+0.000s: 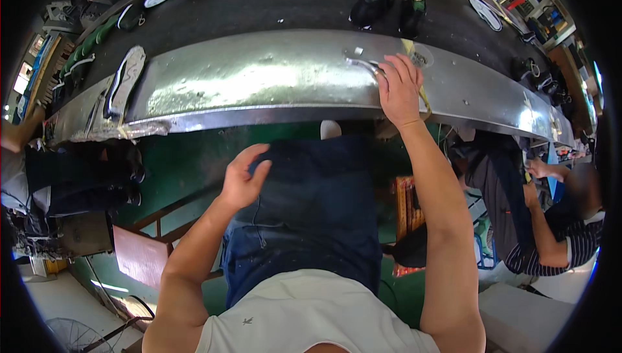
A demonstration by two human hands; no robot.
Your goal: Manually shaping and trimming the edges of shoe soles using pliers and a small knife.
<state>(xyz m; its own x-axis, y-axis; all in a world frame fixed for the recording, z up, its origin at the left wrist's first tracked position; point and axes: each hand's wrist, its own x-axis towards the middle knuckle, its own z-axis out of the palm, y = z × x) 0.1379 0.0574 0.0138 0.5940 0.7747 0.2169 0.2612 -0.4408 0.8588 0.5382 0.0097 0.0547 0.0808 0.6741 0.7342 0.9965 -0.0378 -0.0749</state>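
My right hand (400,94) is over the metal ledge of the bench (259,81), its fingers curled at the end of a slim silvery metal hand tool (365,63). The tool's other end points left; its exact kind is hard to make out. Beside that hand, a yellow strap (424,102) hangs over the ledge edge, next to a round clear piece (422,56) on the metal. My left hand (244,179) hovers above my lap, holding nothing, with thumb and fingers apart.
Dark shoes with green insides (374,2) stand on the black belt (311,10) beyond the ledge. A white-soled shoe (126,81) lies on the ledge at left. Co-workers sit on both sides; a striped sleeve (580,251) shows at right. A pinkish board (141,254) stands lower left.
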